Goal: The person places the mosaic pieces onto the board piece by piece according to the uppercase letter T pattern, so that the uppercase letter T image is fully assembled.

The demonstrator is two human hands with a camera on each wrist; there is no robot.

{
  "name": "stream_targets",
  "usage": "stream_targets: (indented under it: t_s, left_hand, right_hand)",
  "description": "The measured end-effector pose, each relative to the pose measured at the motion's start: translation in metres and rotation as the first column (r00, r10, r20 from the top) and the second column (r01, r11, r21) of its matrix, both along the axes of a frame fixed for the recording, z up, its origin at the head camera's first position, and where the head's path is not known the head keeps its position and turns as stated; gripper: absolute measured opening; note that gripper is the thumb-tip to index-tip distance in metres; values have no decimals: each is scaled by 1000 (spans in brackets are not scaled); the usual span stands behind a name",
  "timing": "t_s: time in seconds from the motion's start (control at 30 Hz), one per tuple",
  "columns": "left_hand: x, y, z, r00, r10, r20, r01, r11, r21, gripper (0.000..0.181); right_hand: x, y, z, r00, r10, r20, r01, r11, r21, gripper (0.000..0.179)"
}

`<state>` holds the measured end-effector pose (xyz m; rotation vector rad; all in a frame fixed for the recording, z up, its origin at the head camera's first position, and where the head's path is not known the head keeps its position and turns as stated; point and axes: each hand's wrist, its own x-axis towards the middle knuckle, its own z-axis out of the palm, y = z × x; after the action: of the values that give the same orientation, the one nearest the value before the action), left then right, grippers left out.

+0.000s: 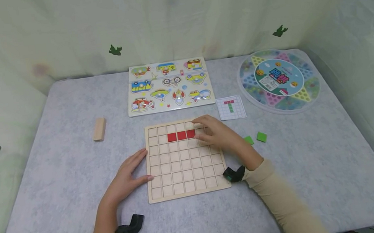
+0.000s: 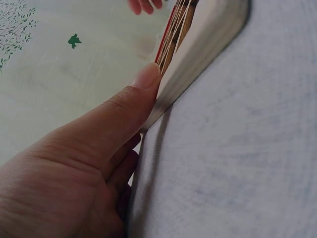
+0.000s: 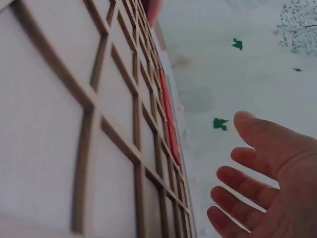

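A wooden grid board lies on the table, and three red square tiles sit side by side in its second row. My left hand touches the board's left edge with thumb and fingertips; in the left wrist view the thumb rests against the edge. Over the board's upper right part is my right hand, its fingers spread and holding nothing, which the right wrist view also shows. Two green square tiles lie right of the board, one partly hidden by the right wrist.
Behind the board lies a vehicle puzzle board. A pattern card with a red and green T is at its right corner, beside a round game box. A wooden block lies to the left.
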<state>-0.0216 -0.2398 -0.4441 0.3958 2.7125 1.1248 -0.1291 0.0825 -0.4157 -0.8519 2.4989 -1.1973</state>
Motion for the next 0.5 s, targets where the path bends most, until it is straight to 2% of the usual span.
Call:
stream_targets:
  t_s: [0.1,0.17,0.27,0.37,0.5]
  left_hand:
    - [1,1,0,1000,3,6,-3,1000,0,81]
    - [1,1,1,1000,4,11,-4,1000,0,81]
    - [1,0,1,1000,4,15,-4,1000,1,80]
    - [1,0,1,1000,0,9,0,1000,2,80]
    - [1,0,1,1000,3,5,-3,1000,1,80]
  right_hand:
    - [4,16,13,996,-19,-83,17,1000,-23,46]
    - [8,30,19,986,-28,-167,24,999,-25,47]
    - [14,51,25,971,-51,-235,46,999,-27,50]
    - [22,73,27,966,-74,-249,69,997,-29,52]
    - [30,96,20,967,-118,-226,118,993,-16,54]
